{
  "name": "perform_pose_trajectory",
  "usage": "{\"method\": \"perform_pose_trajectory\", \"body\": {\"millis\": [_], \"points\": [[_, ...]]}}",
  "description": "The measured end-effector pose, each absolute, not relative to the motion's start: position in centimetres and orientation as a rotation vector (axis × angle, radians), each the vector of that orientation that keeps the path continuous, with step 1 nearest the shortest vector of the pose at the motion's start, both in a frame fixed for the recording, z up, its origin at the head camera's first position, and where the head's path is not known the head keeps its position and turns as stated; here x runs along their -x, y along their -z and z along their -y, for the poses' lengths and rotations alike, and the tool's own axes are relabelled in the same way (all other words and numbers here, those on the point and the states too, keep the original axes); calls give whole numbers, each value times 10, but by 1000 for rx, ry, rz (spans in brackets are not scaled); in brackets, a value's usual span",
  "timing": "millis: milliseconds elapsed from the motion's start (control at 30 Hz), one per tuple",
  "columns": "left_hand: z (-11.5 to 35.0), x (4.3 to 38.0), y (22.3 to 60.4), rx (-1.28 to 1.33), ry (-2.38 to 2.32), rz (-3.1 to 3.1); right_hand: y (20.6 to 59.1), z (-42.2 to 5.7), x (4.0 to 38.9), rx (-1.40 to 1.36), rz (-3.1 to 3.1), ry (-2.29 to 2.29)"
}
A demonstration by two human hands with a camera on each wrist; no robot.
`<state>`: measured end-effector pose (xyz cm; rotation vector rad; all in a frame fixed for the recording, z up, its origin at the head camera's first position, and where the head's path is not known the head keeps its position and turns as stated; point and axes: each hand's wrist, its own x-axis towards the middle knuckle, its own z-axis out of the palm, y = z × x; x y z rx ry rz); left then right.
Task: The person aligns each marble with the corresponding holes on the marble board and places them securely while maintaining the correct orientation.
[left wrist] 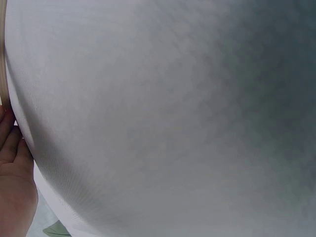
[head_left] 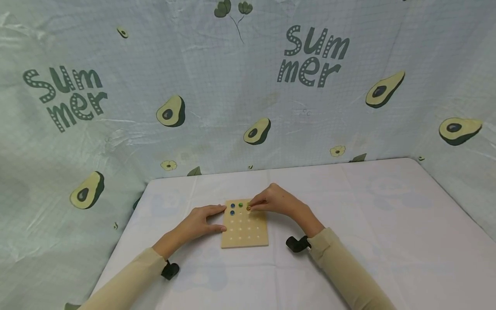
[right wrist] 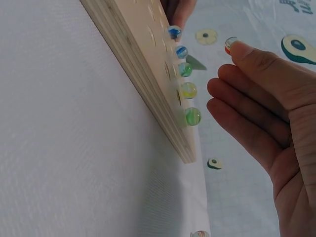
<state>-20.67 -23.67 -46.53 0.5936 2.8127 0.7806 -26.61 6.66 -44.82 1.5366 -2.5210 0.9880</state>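
A pale wooden board (head_left: 242,243) with rows of shallow hollows lies flat on the table. My left hand (head_left: 196,223) rests at its left edge, fingers at the far corner and thumb lower down. Over the board's far side, my right hand (head_left: 273,200) pinches a clear marble with an orange-red streak (right wrist: 229,45) between thumb and fingertip. The right wrist view shows two blue marbles (right wrist: 181,52), a green marble (right wrist: 185,69), a yellow marble (right wrist: 189,90) and another green marble (right wrist: 193,117) sitting in hollows. The left wrist view catches only part of the left hand (left wrist: 15,182).
A white cloth covers the table (head_left: 348,241). Another clear marble (right wrist: 200,234) shows at the bottom of the right wrist view. Behind the table hangs a curtain (head_left: 217,77) printed with avocados. Each wrist wears a small black camera (head_left: 297,244).
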Motion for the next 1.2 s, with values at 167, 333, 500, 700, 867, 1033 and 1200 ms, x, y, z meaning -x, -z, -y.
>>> {"method": "perform_pose_trajectory", "body": {"millis": [167, 333, 500, 700, 867, 1033, 1200], "points": [[237, 207, 466, -587, -797, -2805, 449, -62, 266, -1533, 2566, -966], [238, 208, 467, -584, -797, -2803, 450, -58, 266, -1527, 2587, -944], [238, 209, 468, -577, -797, -2800, 452, -52, 267, -1510, 2620, -924], [238, 208, 468, -572, -800, -2796, 452, -45, 266, -1482, 2658, -898], [238, 207, 467, -571, -799, -2794, 451, -38, 267, -1447, 2692, -861], [238, 207, 467, -582, -801, -2802, 448, -32, 267, -1403, 2741, -820], [237, 207, 466, -580, -809, -2794, 444, -26, 266, -1322, 2831, -760]]}}
